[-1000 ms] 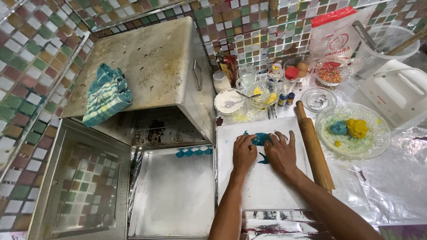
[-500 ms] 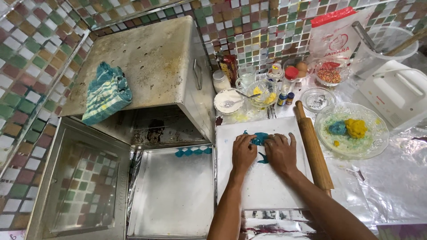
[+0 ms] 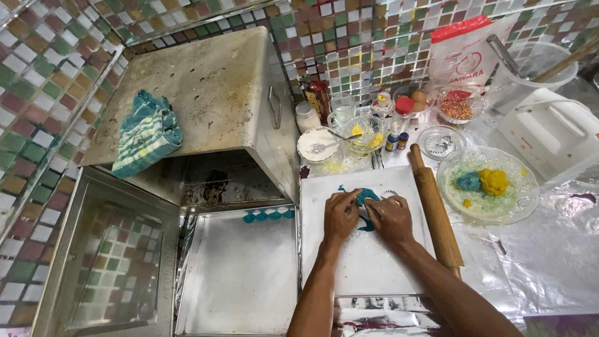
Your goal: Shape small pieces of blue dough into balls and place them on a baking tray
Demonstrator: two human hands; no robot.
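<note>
**Both hands press teal dough on the white board**

Head view: your left hand (image 3: pixel 340 215) and right hand (image 3: pixel 390 218) lie flat, side by side, fingers spread, pressing on the teal dough (image 3: pixel 365 198) in the upper part of the white board (image 3: pixel 362 262). At 3 o'clock of your hands lies the wooden rolling pin (image 3: pixel 437 212). At 9 o'clock, small teal pieces (image 3: pixel 268 215) sit in the metal tray (image 3: pixel 240 281).

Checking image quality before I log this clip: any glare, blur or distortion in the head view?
Head view: sharp and evenly lit; both hands crisp on the white board; soft reflections on the square metal baking tray and crinkled clear plastic sheet; wide-angle bending at the edges; no motion blur.
</note>
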